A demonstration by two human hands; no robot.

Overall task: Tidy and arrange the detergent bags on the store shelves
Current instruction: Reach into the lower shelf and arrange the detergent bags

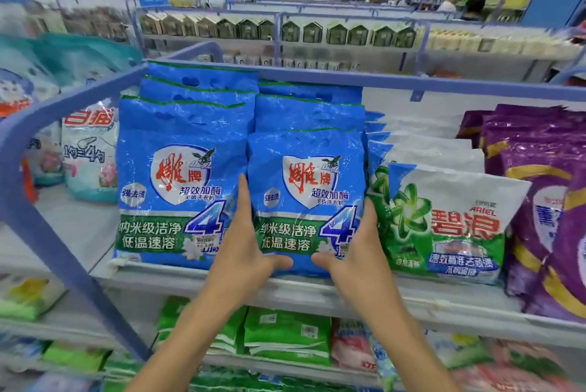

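On the top shelf (190, 284) stand two rows of blue detergent bags. The front bag of the right row (306, 192) is upright, held between both my hands. My left hand (245, 246) lies flat on its left side with the thumb under its bottom edge. On the bag's right side, my right hand (355, 252) presses in, thumb also below. The front blue bag of the left row (177, 188) stands beside it, touching my left fingers. Several more blue bags stand behind each.
A white-and-green detergent bag (444, 220) leans right of my right hand, with purple bags (545, 201) further right. A blue shelf frame (63, 233) slants at the left. Green bags (285, 334) fill the lower shelf. People stand far back at the right.
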